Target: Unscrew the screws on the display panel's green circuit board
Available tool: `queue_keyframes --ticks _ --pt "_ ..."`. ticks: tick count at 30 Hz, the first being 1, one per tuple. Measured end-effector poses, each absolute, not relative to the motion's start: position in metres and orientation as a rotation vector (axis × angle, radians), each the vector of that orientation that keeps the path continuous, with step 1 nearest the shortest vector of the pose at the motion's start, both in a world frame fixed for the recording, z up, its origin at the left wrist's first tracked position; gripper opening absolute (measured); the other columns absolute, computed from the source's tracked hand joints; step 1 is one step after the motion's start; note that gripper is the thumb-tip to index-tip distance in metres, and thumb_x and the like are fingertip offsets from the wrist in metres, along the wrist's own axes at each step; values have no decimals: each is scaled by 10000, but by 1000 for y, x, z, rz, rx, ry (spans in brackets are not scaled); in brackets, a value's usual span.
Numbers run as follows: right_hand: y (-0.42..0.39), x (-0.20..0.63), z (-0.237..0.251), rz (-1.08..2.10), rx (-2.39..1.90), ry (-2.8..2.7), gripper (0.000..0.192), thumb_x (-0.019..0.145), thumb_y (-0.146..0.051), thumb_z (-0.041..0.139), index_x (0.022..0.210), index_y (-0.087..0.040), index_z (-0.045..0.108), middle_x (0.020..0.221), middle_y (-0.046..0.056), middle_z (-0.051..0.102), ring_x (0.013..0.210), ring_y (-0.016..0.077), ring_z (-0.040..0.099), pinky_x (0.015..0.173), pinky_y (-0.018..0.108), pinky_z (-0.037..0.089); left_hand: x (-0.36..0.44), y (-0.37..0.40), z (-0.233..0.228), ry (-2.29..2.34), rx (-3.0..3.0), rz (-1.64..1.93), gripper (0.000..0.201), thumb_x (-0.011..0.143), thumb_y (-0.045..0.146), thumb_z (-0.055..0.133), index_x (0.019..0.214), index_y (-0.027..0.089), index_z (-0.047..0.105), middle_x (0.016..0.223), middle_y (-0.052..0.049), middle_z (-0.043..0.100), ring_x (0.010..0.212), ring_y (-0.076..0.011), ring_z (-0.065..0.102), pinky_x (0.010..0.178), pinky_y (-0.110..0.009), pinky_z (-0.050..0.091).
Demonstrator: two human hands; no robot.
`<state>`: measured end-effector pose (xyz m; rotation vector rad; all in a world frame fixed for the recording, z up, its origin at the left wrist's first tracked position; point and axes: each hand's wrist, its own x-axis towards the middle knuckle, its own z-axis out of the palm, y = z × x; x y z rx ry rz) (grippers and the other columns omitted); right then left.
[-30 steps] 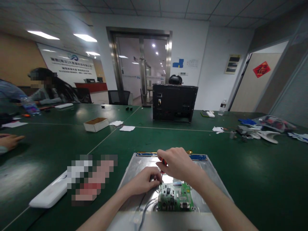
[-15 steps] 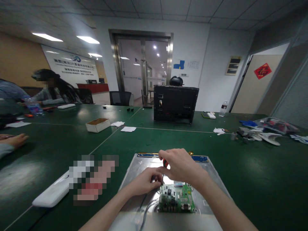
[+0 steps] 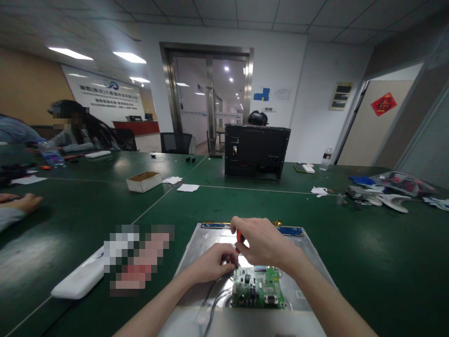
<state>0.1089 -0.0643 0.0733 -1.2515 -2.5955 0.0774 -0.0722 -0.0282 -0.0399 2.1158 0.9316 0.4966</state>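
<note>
The right hand is gripping a red-handled screwdriver, fingers clamped on it, tip just beside the left hand, which is pinching near the circuit board corner. The board looks thin and fragile, best held by its edges.

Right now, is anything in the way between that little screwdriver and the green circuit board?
Nothing visible. The right hand grips the red-handled screwdriver upright at the green circuit board's upper left corner; the left hand steadies beside the tip, which the fingers partly hide.
</note>
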Motion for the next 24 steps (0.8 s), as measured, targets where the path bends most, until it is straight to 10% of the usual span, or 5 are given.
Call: queue_keyframes --ticks 5,14,24 --pt "-63 105 74 -170 -1449 -2552 279 895 -502 533 918 -226 571 809 41 715 724 219 665 552 272 302 -73 -31 -35 964 2139 481 189 682 76 537 775 161 678 752 3 624 685 -143 527 630 -226 387" --pt "-65 111 77 77 -1253 -2594 266 806 -194 579 1064 -213 515 921 15 711 778 177 649 552 268 303 -74 -28 -40 943 2118 504 199 654 90 523 780 158 661 720 12 612 670 -140 511 625 -229 384" --pt "-69 106 82 -163 -1522 -2621 254 931 -445 487 886 -216 587 780 52 706 724 212 670 533 273 292 -73 -32 -31 967 2131 444 139 688 123 549 771 161 654 753 0 627 701 -152 540 646 -236 402"
